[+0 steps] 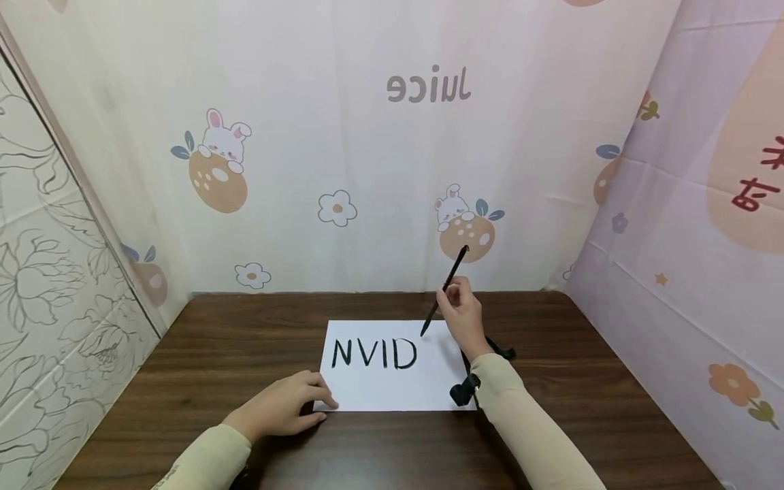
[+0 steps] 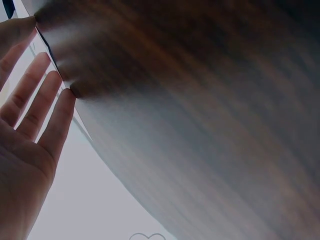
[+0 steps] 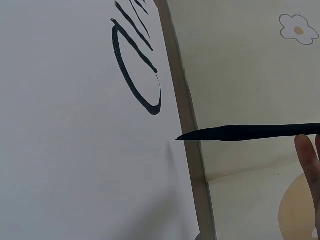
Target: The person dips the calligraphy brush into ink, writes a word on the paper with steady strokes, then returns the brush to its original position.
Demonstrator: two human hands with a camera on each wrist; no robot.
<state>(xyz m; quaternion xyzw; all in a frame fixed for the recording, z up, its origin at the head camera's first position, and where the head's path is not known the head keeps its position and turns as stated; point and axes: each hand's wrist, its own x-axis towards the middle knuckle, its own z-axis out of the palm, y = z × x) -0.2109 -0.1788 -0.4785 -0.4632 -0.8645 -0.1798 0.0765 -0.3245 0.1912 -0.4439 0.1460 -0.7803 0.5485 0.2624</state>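
A white sheet of paper point(image 1: 392, 393) lies on the table with the black letters "NVID" brushed across its upper part. My right hand point(image 1: 467, 321) grips a dark writing brush point(image 1: 434, 311) by its handle, above the sheet's upper right. In the right wrist view the tip of the brush point(image 3: 200, 135) comes to a fine point, just off the letter D point(image 3: 132, 75). At the sheet's lower left corner, my left hand point(image 1: 288, 403) rests with fingertips on the paper and thumb on the wood. Its fingers look extended in the left wrist view.
The brown wood-grain table point(image 1: 245, 333) meets a pale printed curtain point(image 1: 294, 136) behind it, with more cloth on both sides. A black wrist device point(image 1: 463, 391) on my right arm overlaps the sheet's lower right corner in the head view.
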